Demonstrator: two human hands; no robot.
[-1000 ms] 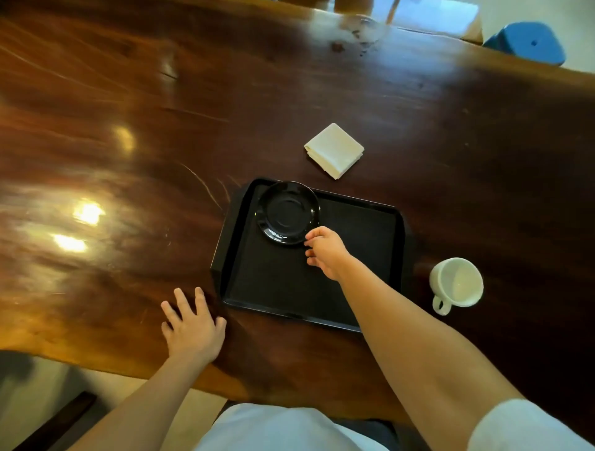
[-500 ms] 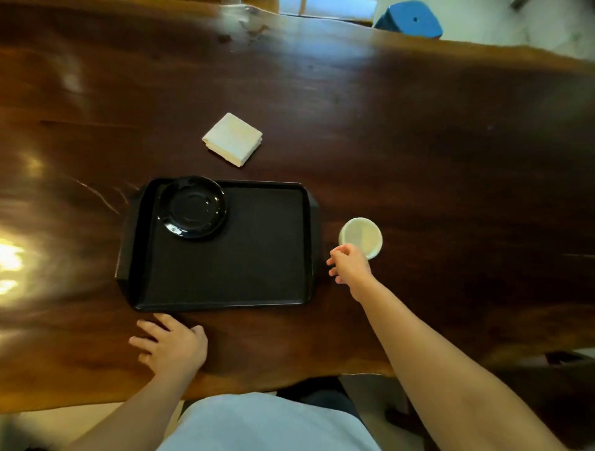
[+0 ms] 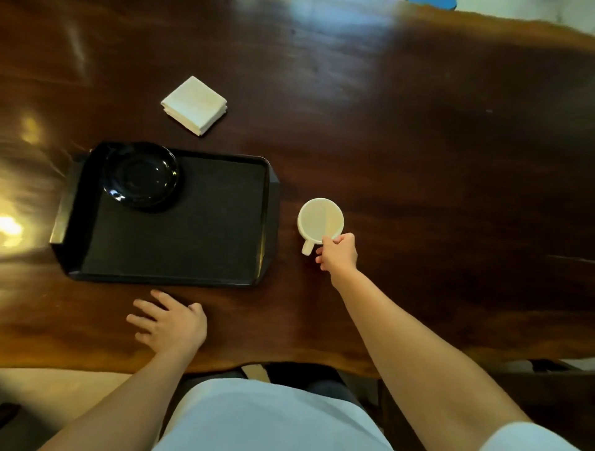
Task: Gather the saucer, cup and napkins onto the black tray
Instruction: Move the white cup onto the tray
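Observation:
The black tray (image 3: 180, 244) lies on the dark wooden table, left of centre. A black saucer (image 3: 141, 176) sits in its far left corner. Just right of the tray stands the white cup (image 3: 318, 220), handle pointing toward me. My right hand (image 3: 338, 252) pinches the cup's near rim beside the handle. A folded stack of white napkins (image 3: 194, 104) rests on the table beyond the tray. My left hand (image 3: 170, 323) lies flat on the table in front of the tray's near edge, fingers spread, holding nothing.
The dark wooden table (image 3: 434, 161) stretches far to the right and back. Its near edge runs just in front of my body. A blue object (image 3: 434, 3) shows past the far edge.
My right hand left the saucer on the tray, crossed to the right and closed on the cup's rim. My left hand stayed flat on the table. The camera view shifted right.

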